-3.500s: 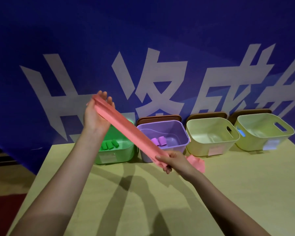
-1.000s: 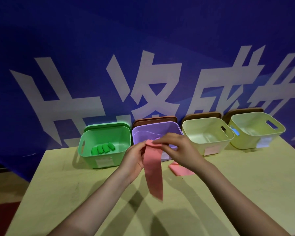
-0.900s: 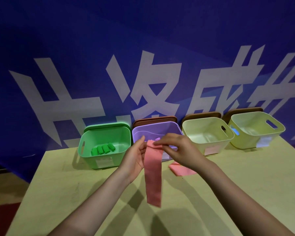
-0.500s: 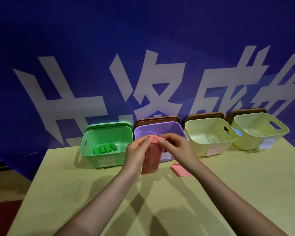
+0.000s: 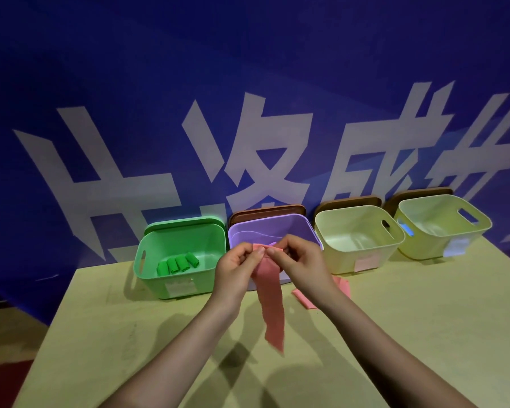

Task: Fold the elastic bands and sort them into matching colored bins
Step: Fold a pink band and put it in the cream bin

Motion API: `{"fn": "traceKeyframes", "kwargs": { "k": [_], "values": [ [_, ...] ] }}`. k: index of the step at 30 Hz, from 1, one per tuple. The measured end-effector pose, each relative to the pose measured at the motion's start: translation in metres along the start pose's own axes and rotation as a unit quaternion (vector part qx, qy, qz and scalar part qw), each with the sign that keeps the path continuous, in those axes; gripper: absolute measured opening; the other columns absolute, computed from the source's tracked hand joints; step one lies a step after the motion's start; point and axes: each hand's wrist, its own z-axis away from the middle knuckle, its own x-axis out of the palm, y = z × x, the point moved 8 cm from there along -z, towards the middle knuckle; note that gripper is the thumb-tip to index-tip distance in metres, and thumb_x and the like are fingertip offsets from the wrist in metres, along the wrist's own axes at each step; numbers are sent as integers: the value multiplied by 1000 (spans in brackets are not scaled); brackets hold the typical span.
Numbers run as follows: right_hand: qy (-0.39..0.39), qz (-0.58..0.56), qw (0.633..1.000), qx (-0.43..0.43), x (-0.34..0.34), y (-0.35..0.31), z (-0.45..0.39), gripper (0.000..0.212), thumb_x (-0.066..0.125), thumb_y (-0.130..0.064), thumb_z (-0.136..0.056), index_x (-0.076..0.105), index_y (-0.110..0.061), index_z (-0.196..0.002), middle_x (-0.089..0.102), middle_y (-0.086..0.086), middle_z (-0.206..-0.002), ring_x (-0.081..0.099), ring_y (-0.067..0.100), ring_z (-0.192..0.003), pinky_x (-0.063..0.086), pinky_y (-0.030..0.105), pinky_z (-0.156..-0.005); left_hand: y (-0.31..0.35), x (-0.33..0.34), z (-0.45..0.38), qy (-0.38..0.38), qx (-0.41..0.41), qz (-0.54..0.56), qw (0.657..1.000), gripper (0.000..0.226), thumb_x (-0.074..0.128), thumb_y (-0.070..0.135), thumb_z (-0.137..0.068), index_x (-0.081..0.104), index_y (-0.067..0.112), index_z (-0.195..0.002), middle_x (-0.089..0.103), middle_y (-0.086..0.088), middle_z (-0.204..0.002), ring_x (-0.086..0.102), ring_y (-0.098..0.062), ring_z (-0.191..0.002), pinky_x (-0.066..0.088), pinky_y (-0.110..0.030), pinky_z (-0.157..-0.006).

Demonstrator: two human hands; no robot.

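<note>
Above the table (image 5: 424, 334), in front of the purple bin (image 5: 295, 228), both hands pinch the top end of a pink band (image 5: 273, 304) — the left hand (image 5: 236, 275) and right hand (image 5: 301, 269) have thumbs and fingers curled onto a small fold at its upper edge, while the rest hangs down loose. Another pink band (image 5: 340, 287) lies flat on the table just right of the right wrist. Four green rolls (image 5: 177, 264) sit in the green bin (image 5: 156, 287) — two pale bins (image 5: 362, 260) stand to the right.
</note>
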Motion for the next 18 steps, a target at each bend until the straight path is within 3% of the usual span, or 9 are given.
{"fn": "traceKeyframes", "kwargs": {
  "k": [6, 10, 13, 16, 18],
  "values": [
    [-32, -53, 997, 38, -11, -1, -1, 8, 66, -8, -88, 69, -12, -81, 62, -9, -62, 56, 3, -60, 45, 17, -63, -7, 15, -4, -46, -63, 64, 995, 19, 56, 13, -93, 72, 5, -100, 72, -13, -100, 65, -25, -92, 48, -37, -84],
    [-16, -51, 998, 32, -23, 0, 2, 11, 64, -4, -88, 70, -12, -84, 65, -8, -69, 57, 4, -64, 47, 19, -66, -14, 19, -1, -60, -98, 61, 991, 24, 54, 29, -94, 72, 13, -96, 70, -10, -88, 63, -19, -77, 47, -30, -66],
    [21, -24, 999, 21, -28, 4, 3, 6, 66, -6, -87, 71, -10, -88, 67, -5, -74, 60, 5, -69, 48, 19, -68, -18, 21, 4, -59, -102, 46, 992, 16, 56, 20, -93, 69, 11, -94, 65, -7, -85, 58, -18, -74, 47, -26, -61],
    [19, 38, 999, -33, -24, -1, 5, 8, 67, -7, -87, 72, -12, -90, 69, -4, -81, 62, 5, -77, 49, 20, -73, -24, 15, 5, -22, -124, 60, 990, 15, 59, 17, -92, 69, 9, -98, 63, -10, -91, 57, -18, -77, 46, -27, -64],
    [-2, 116, 986, -117, -18, -12, 8, 14, 65, -7, -87, 72, -14, -96, 69, -6, -87, 63, 7, -83, 49, 20, -75, -26, 12, 6, -11, -140, 91, 986, 14, 56, 13, -93, 70, 11, -97, 65, -8, -91, 60, -16, -77, 47, -25, -63]
  ]
}}
